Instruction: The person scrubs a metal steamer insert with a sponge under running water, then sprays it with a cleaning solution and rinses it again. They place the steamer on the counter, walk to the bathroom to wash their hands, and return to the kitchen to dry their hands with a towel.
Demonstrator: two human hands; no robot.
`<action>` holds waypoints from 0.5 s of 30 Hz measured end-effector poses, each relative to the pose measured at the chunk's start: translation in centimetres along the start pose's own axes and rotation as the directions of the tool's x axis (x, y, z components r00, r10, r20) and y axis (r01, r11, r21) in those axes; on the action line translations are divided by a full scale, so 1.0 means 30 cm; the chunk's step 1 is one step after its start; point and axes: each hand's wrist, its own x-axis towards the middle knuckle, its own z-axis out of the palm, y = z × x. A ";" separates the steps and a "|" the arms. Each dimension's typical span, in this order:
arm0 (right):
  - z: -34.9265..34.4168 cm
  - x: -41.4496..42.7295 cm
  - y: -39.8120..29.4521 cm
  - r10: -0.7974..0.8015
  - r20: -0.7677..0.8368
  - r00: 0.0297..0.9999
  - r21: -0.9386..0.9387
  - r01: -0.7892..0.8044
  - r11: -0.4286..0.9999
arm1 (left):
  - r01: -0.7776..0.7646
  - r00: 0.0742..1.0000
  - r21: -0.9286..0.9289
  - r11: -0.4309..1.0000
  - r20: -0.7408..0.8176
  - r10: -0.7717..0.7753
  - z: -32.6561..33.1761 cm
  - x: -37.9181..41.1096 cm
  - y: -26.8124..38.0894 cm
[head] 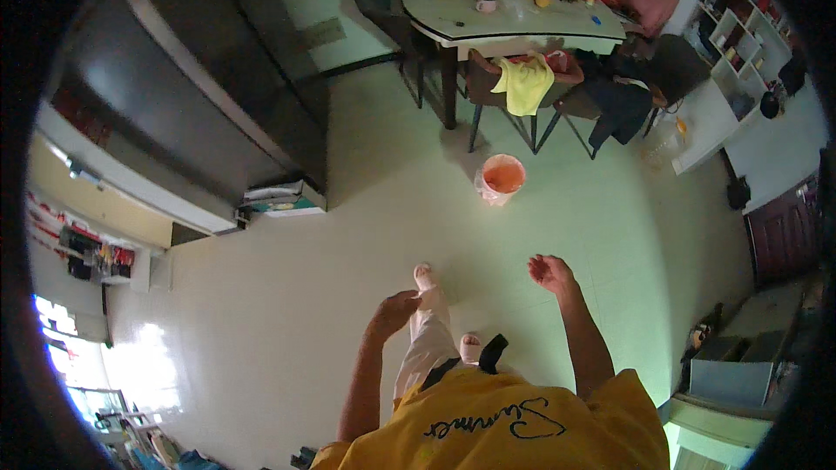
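Observation:
Both my hands hang free over the pale tiled floor (313, 261), touching none of the furniture. In front of my pale trousers (424, 346), my left hand (395, 313) shows its back, with its fingers pointing to the right; nothing shows in it, though its palm is hidden. Out to the right, my right hand (550, 273) has loosely bent fingers and no object in it. A pink waste bin (494, 196) with a bag over its rim stands on the floor ahead, nearest to my right hand. One slippered foot (424, 276) is ahead of the other.
Beyond the bin is a dining table (441, 6) bearing a cup (485, 3), jars and bottles. Chairs line it, one draped with a yellow cloth (528, 86). A tall dark cabinet (189, 72) and a box (294, 201) stand left; wall shelves (738, 39) are right.

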 end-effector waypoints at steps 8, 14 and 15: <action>0.259 0.367 -0.341 -0.044 -0.141 0.989 0.013 0.046 0.999 | -0.008 0.999 -0.432 0.902 -0.034 -0.007 -0.258 0.556 0.152; 0.403 0.599 -0.633 -0.169 -0.166 0.972 -0.094 0.155 0.983 | 0.175 0.984 -0.466 0.867 0.119 -0.135 -0.397 0.852 0.362; 0.400 0.641 -0.687 -0.182 -0.173 0.968 -0.105 0.166 0.981 | 0.216 0.975 -0.459 0.862 0.154 -0.162 -0.401 0.902 0.395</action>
